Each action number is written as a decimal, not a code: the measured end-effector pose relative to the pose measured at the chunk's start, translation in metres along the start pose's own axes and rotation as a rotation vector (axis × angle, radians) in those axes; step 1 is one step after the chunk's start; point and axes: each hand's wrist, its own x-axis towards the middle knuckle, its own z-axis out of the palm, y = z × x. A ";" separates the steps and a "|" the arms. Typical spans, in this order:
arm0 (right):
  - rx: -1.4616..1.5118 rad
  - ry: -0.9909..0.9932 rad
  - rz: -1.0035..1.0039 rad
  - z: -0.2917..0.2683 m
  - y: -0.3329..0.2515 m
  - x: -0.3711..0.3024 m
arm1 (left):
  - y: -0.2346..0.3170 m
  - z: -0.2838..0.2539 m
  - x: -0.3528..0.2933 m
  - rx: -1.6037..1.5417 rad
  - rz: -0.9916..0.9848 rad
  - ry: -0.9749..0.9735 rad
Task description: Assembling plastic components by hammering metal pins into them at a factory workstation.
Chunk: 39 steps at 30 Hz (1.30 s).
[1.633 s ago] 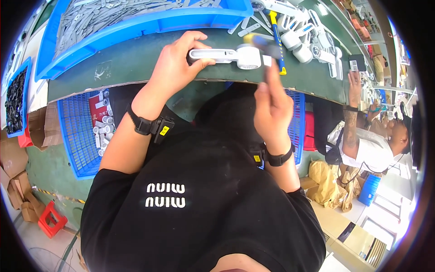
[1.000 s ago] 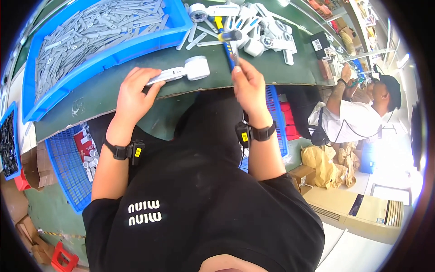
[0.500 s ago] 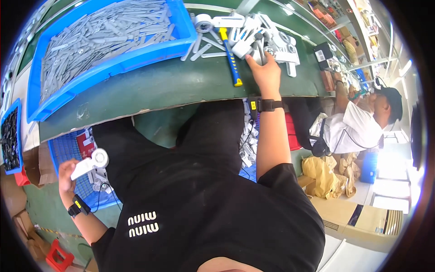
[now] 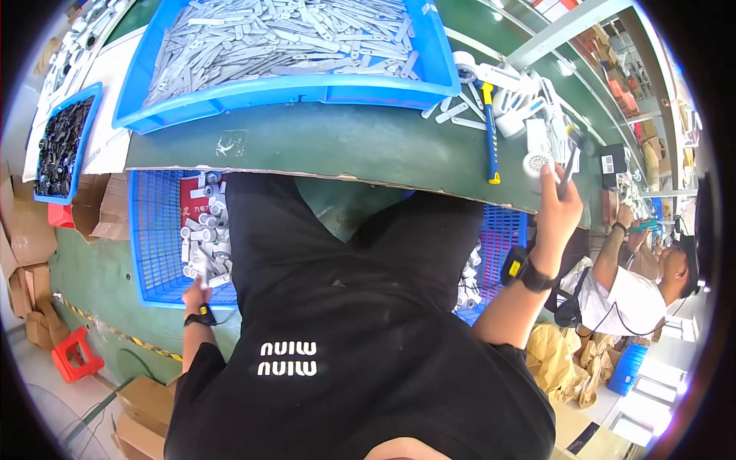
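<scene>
Seen from above, a person in a black shirt sits at a green table (image 4: 337, 142), twelve o'clock being straight ahead. At three o'clock, the right hand (image 4: 558, 207) is wrapped around the handle of a small hammer (image 4: 570, 159), whose black and yellow head points away. A fingertip meets the round grille of a white fan (image 4: 537, 153) at two o'clock; whether the hand also grips that fan cannot be told.

The left hand (image 4: 196, 296) is at eight o'clock, down by a blue basket (image 4: 149, 253) of white pieces. A white part (image 4: 201, 267) shows just past its fingers, too blurred to tell if they are clamped on it.

Between one and two o'clock, a blue and yellow hammer (image 4: 491, 136) lies beside a pile of white parts (image 4: 512, 100). A large blue tray (image 4: 291, 93) of flat grey strips stands at eleven. At eight, beyond the left hand, is a red stool (image 4: 77, 355). Between three and four, a co-worker (image 4: 617, 287) wears white.
</scene>
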 end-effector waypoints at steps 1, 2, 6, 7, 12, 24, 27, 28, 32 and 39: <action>0.119 -0.052 0.055 0.003 -0.008 -0.014 | -0.010 0.008 0.001 0.313 0.273 0.002; 0.234 -0.103 0.107 0.007 -0.015 -0.027 | -0.018 0.017 0.000 0.627 0.542 -0.001; 0.150 -0.234 -0.108 0.019 -0.035 -0.080 | 0.048 0.097 -0.067 1.250 0.633 -0.027; 0.134 -0.219 -0.170 0.028 -0.037 -0.090 | 0.060 0.104 -0.083 1.226 0.612 -0.071; -0.092 -0.289 -0.441 0.071 -0.081 -0.107 | 0.054 0.088 -0.058 1.167 0.623 -0.225; 0.349 -0.450 -0.498 0.102 -0.071 -0.074 | 0.110 0.043 -0.105 0.703 0.892 -0.052; 0.329 -0.409 -0.411 0.113 -0.046 -0.046 | 0.200 0.045 -0.176 0.487 1.290 0.235; 0.309 -0.473 -0.327 0.115 -0.039 -0.040 | 0.233 0.045 -0.211 0.388 1.411 0.236; 0.541 -0.654 -0.011 0.128 -0.005 -0.030 | 0.342 0.088 -0.387 0.153 1.840 0.143; 1.030 -0.606 0.364 0.127 0.010 -0.034 | 0.390 0.226 -0.488 0.567 1.548 0.060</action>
